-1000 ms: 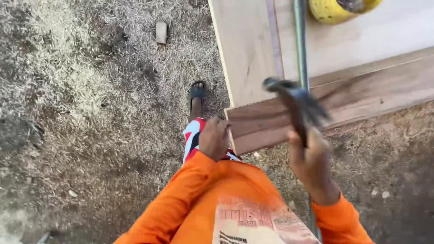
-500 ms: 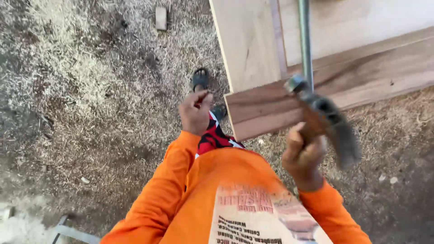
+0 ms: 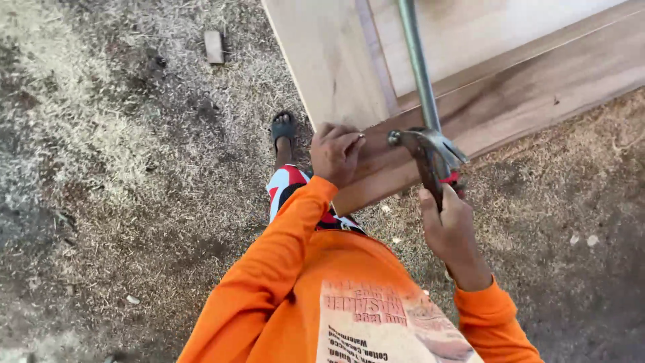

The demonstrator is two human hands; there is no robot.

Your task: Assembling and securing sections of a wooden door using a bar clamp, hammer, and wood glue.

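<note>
Two bare hands at a wooden frame's corner, hammer poised.

Nearest, the right hand (image 3: 451, 225) wraps its fingers around a claw hammer (image 3: 430, 151), head level with the dark board (image 3: 510, 107). The left hand (image 3: 336, 153) pinches something small against that board's end, too tiny to identify. Beyond, a grey metal bar (image 3: 415, 57) crosses pale boards (image 3: 332, 60) above sawdust-strewn ground (image 3: 121, 168).

A single view comes from a camera worn on the person's head, looking steeply down past the orange-sleeved chest at close range. It faces forward and downward: the sawdust-strewn ground (image 3: 121, 175) fills the left and bottom, and the wooden door frame (image 3: 470, 101) crosses the upper right. The sandalled foot (image 3: 283, 128) shows directly beneath. There is no second view.
</note>
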